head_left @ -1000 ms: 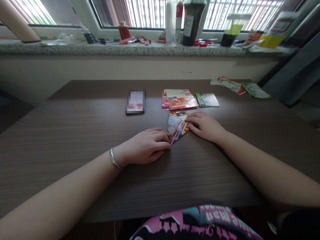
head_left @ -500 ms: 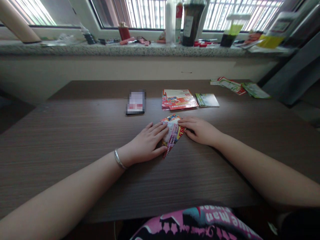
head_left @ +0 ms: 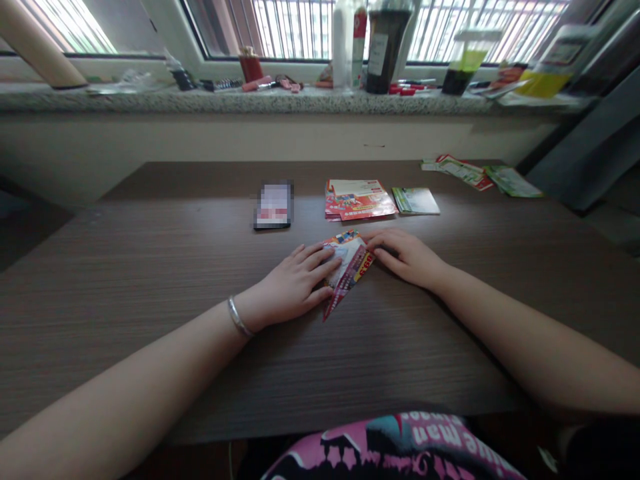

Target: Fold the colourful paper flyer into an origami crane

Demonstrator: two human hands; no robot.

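A colourful printed flyer (head_left: 351, 272), folded into a pointed shape, lies on the table with its narrow tip towards me. My left hand (head_left: 295, 283) rests flat over its left side, fingers stretched out and a silver bangle on the wrist. At the flyer's right edge, the thumb and fingers of my right hand (head_left: 407, 257) pinch a folded flap that stands slightly raised. The fingertips of that hand are partly hidden behind the paper.
Beyond my hands lie a phone (head_left: 273, 205), a stack of red flyers (head_left: 363, 200) and a small stack of green-and-white cards (head_left: 417, 201). More leaflets (head_left: 465, 172) lie at the far right. Bottles and a dark jar (head_left: 385, 53) line the granite windowsill (head_left: 300, 102).
My right hand's fingers have shifted along the flyer's right edge, and the flap there has lifted, showing more white beneath. My left hand has stayed nearly in place.
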